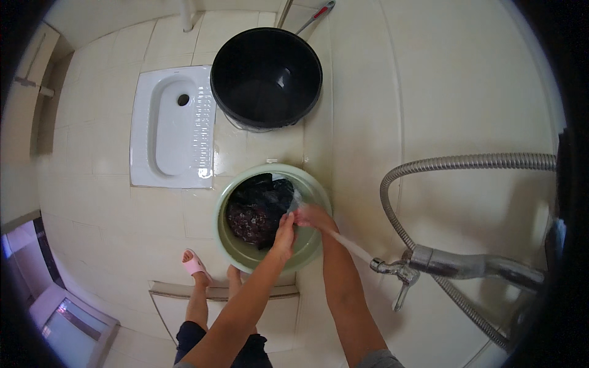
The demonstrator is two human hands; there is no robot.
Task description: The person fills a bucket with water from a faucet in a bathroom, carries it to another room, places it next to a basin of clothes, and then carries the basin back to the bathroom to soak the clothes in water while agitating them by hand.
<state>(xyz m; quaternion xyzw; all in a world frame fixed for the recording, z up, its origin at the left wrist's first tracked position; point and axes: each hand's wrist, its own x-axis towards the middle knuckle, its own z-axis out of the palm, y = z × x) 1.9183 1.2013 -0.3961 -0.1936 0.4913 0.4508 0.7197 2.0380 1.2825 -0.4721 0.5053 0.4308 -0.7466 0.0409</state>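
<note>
A pale green plastic basin [276,265] stands on the floor before me, with wet dark clothes [260,209] bunched in it; part of them is patterned dark reddish brown. My left hand [284,237] and my right hand [312,216] meet over the basin's right half, beside the clothes. A running stream of water [352,247] comes from a chrome tap [395,269] and strikes around my right hand. A whitish patch, water or wet cloth, shows just beyond my fingertips. Whether the fingers grip any fabric is hidden.
A large black bucket [267,78] stands beyond the basin, near a white squat toilet [177,129] set in the tiled floor. A red-and-grey handle [322,11] leans behind it. At the right, a metal shower hose [469,162] loops along the wall. A low step [225,290] lies near my feet.
</note>
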